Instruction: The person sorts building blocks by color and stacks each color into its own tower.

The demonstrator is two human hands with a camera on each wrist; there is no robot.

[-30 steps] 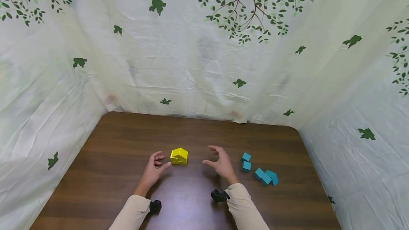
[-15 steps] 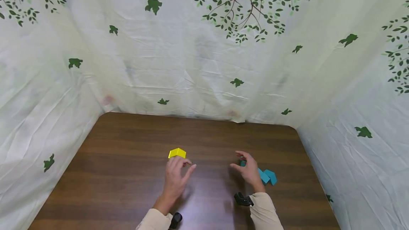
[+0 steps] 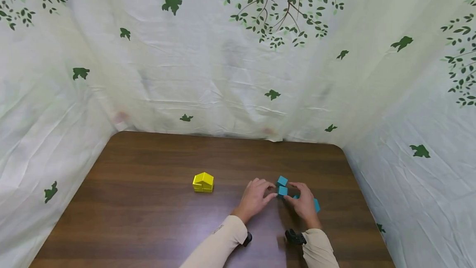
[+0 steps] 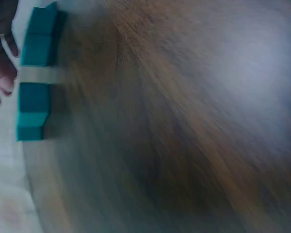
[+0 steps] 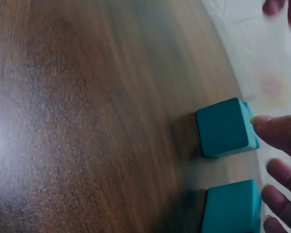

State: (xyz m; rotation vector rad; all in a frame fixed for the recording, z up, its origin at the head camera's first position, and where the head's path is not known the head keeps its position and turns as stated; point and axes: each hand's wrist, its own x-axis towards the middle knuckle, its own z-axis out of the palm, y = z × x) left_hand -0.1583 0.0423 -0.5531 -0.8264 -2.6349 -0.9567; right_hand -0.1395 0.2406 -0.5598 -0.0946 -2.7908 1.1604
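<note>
Two blue blocks, a far one (image 3: 282,180) and a nearer one (image 3: 282,191), lie between my hands on the table. My left hand (image 3: 255,197) is at their left side, its fingers loosely bent and fingertips close to the nearer block. On the other side my right hand (image 3: 303,204) has thumb and fingers spread, its thumb close to the same block; contact cannot be told. More blue blocks (image 3: 317,205) are partly hidden behind the right hand. In the right wrist view, fingers and a thumb (image 5: 281,135) show beside a blue block (image 5: 225,128).
Toward the left on the brown wooden table (image 3: 148,210) stands a group of yellow blocks (image 3: 203,182) in a house-like shape. A white cloth (image 3: 215,65) with printed leaves hangs around the back and sides. Each wrist wears a black camera (image 3: 295,237).
My left hand has moved right, from beside the yellow blocks to the blue ones. My right hand has also shifted right, past the two blue blocks. The yellow blocks stay put.
</note>
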